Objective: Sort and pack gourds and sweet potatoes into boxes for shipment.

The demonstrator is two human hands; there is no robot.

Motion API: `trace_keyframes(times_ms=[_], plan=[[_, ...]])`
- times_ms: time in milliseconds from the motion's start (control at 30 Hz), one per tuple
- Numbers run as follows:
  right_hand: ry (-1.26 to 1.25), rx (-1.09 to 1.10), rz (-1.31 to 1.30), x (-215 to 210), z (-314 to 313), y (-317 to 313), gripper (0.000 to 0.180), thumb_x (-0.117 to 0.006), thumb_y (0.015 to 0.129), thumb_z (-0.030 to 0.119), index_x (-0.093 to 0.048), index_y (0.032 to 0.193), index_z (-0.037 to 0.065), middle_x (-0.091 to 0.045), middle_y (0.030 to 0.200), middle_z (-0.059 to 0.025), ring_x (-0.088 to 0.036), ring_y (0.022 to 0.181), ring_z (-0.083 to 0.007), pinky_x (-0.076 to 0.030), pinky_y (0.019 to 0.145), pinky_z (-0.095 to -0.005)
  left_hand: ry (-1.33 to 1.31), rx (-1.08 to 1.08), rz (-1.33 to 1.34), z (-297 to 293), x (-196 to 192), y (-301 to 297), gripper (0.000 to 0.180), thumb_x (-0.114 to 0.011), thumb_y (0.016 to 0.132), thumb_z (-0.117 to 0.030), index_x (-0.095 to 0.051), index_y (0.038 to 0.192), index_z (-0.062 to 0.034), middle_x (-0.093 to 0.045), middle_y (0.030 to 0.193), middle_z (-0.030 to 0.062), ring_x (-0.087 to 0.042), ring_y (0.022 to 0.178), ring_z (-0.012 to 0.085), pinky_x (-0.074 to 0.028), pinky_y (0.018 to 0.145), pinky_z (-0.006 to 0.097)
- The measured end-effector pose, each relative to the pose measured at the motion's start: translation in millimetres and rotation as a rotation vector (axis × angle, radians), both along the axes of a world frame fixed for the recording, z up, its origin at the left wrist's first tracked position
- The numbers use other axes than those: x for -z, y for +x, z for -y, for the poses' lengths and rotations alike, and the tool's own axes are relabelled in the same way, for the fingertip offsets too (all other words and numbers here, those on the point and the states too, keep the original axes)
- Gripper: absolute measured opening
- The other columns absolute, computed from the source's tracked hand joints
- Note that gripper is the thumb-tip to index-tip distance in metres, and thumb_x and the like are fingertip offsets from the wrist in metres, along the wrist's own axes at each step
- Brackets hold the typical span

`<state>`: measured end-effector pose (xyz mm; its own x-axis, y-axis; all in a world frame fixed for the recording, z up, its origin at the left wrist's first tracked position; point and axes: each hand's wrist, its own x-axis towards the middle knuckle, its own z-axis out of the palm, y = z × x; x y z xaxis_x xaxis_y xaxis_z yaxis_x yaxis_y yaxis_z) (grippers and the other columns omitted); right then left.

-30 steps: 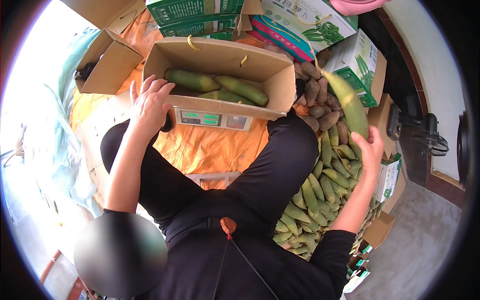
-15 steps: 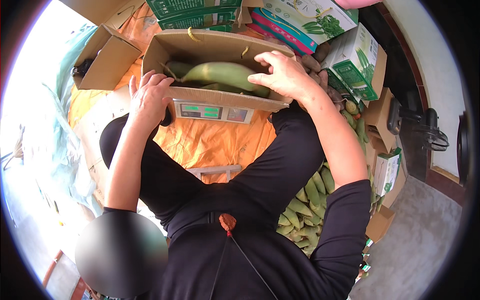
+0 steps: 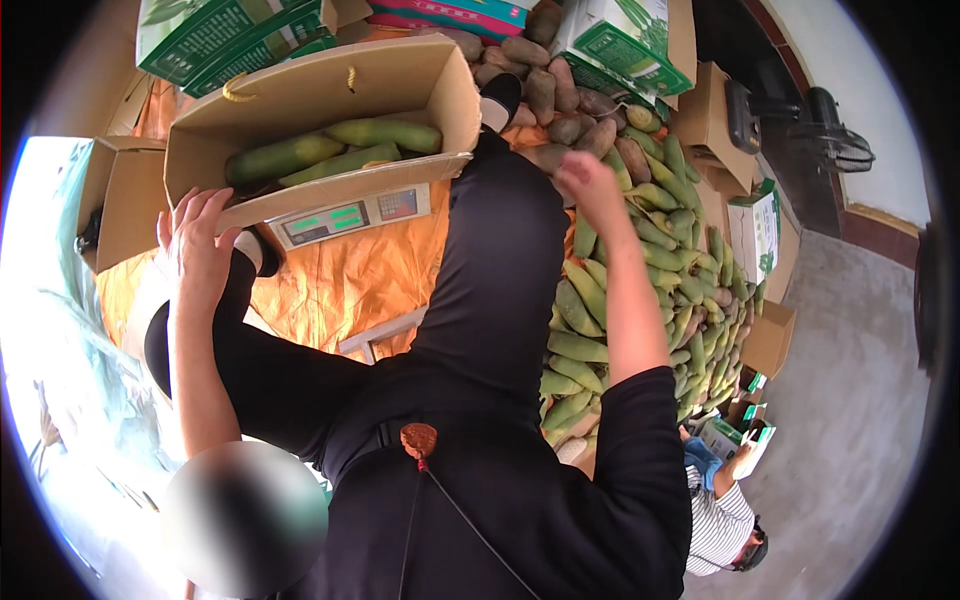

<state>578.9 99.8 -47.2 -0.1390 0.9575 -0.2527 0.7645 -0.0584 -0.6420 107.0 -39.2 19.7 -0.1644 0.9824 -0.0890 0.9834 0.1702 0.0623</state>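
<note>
A cardboard box [image 3: 320, 198] with yellow rope handles sits on a digital scale [image 3: 320, 225] with a lit green display, in front of me on the left. Several long green radishes [image 3: 285, 160] lie inside it. My left hand [image 3: 197, 240] rests at the box's near left corner, fingers spread against the rim and thumb apart. My right hand [image 3: 592, 190] is off the box, above the edge of a big pile of green radishes [image 3: 680, 270] on my right. Motion blurs its fingers; I see nothing in them.
Reddish-brown root vegetables [image 3: 560, 90] lie beyond my right hand. Green-and-white cartons [image 3: 625, 40] stand at the back, and an open cardboard box [image 3: 130, 200] stands at left. A black fan [image 3: 835, 140] is at the right. Another person [image 3: 725, 520] is at the lower right.
My right hand has left the box rim and moved right toward the radish pile. My left hand stays at the box. The view has turned rightward, showing more of the pile and another person.
</note>
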Motion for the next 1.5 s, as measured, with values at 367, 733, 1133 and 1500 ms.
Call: trace_keyframes(times_ms=[367,733,1133,1500], plan=[[-0.528,0.138,0.622,143,164,109,0.036,-0.065,0.086,0.03,-0.062,0.116,0.012,-0.063,0.115,-0.01,-0.059,0.11,-0.0297,-0.05,0.087,-0.0415,0.016,-0.011,-0.005,-5,2,5,0.049,-0.073,0.076,-0.012,-0.06,0.124,-0.0148,-0.06,0.125,0.0032,-0.045,0.13,0.0245,-0.021,0.112,0.049],[-0.826,0.292,0.946,127,189,179,0.076,-0.068,0.085,0.019,-0.027,0.148,0.02,-0.027,0.154,-0.0049,-0.027,0.14,-0.0243,-0.034,0.105,-0.0546,0.051,0.003,0.016,-8,5,11,0.049,-0.075,0.073,-0.014,-0.063,0.12,-0.0146,-0.061,0.121,0.0038,-0.047,0.126,0.025,-0.023,0.112,0.051],[-0.753,0.326,1.084,143,184,171,0.069,-0.078,0.077,0.021,-0.041,0.134,0.011,-0.037,0.144,-0.0082,-0.036,0.134,-0.027,-0.041,0.103,-0.0484,0.027,-0.048,0.032,-7,7,8,0.047,-0.075,0.073,-0.014,-0.063,0.119,-0.0136,-0.06,0.119,0.0035,-0.046,0.127,0.0243,-0.02,0.113,0.053],[-0.665,0.429,0.903,119,175,149,0.076,-0.082,0.072,0.02,-0.041,0.135,0.007,-0.048,0.137,-0.011,-0.047,0.126,-0.0289,-0.045,0.1,-0.0475,-0.043,-0.107,0.058,-4,5,11,0.051,-0.076,0.072,-0.012,-0.059,0.121,-0.0139,-0.06,0.118,0.0051,-0.046,0.127,0.0253,-0.021,0.111,0.056]])
